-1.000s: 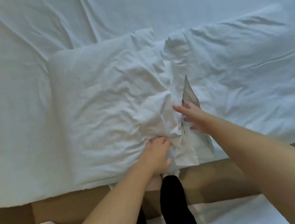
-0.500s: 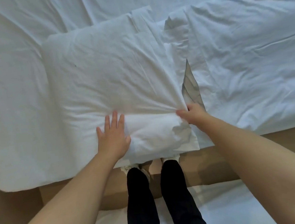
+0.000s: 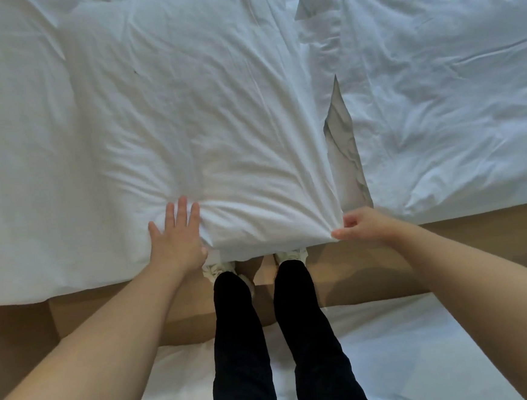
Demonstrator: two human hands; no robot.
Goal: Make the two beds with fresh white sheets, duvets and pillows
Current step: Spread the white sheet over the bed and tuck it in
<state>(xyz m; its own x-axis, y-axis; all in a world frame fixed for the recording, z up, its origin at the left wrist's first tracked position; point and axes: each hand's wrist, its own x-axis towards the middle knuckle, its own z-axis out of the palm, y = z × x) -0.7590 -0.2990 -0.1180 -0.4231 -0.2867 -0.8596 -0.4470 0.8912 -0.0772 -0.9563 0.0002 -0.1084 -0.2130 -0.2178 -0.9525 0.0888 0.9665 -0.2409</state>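
Left hand: mine, flat, fingers straight, pressing the pillow at the bed near edge. Right hand: pinching that pillow's near corner. I'd pull the corner taut against the pressing palm, evenly, avoiding twist.

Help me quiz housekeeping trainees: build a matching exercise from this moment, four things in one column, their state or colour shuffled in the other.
Column one:
1. left hand
2. right hand
3. trousers
4. floor

Column two:
a. black
b. pinches the near corner of the pillow
c. brown
d. lies flat on the pillow, fingers straight

Pairs: 1-d, 2-b, 3-a, 4-c
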